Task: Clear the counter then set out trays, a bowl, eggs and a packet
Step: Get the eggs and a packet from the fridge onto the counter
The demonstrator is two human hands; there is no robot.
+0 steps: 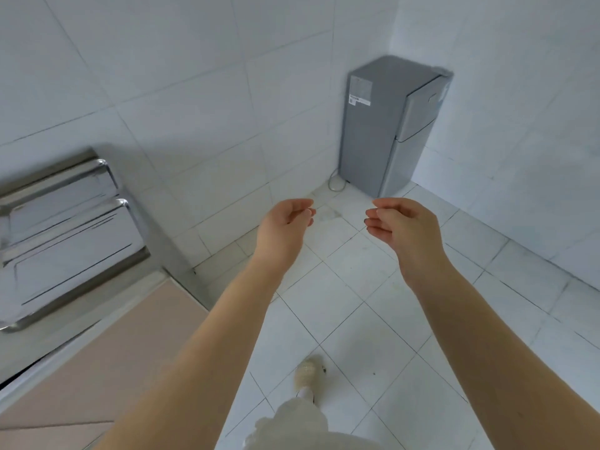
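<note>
Steel rectangular trays (69,235) are already lying on the pale counter (107,323) at nine o'clock. Left hand (285,222) and right hand (401,222) are hanging empty, fingers loosely curled, facing the grey fridge (389,131) at one o'clock. Bowl, eggs and packet are seemingly remaining.

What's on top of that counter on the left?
Two shiny metal trays lie side by side on the counter, both looking empty. The picture's left edge cuts off their far ends, so anything there is hidden. No bowl, eggs or packet show.
</note>
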